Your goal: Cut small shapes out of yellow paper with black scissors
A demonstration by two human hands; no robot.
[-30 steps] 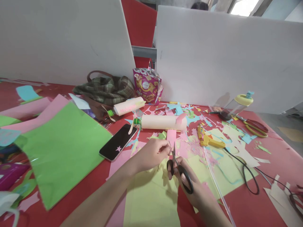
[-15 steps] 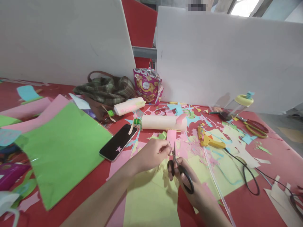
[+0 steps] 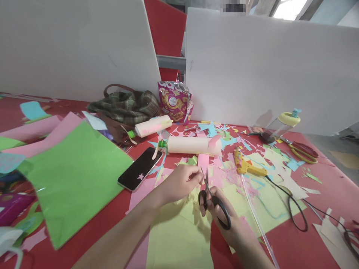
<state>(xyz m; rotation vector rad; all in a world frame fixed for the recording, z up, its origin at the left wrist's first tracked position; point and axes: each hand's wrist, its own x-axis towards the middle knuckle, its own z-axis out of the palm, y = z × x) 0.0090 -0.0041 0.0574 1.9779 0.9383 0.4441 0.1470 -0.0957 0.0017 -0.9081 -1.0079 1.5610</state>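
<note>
My right hand (image 3: 220,207) grips black-handled scissors (image 3: 223,213), fingers in the loops and the blades parted, pointing away from me. Just left of the blades, my left hand (image 3: 185,183) is closed in a pinch; whatever small piece it holds is too small to make out. Both hands are above a pale yellow paper sheet (image 3: 179,239) and scattered scraps. Beyond them lies a paper-wrapped bottle (image 3: 190,145) with a green cap and a pink paper piece on it. A phone (image 3: 138,170) with a small pink star (image 3: 140,176) on its screen rests left of my left hand.
A yellow glue gun (image 3: 249,168) with a clear glue stick and black cord lies to the right. Green sheets (image 3: 78,179) cover the left. Behind are a second wrapped bottle (image 3: 154,126), a plaid bag (image 3: 126,104), a snack bag (image 3: 174,101), a clear jar (image 3: 277,127) and larger scissors (image 3: 303,151).
The scissors' handles have shifted very slightly in my right hand. My left hand and everything on the table look the same.
</note>
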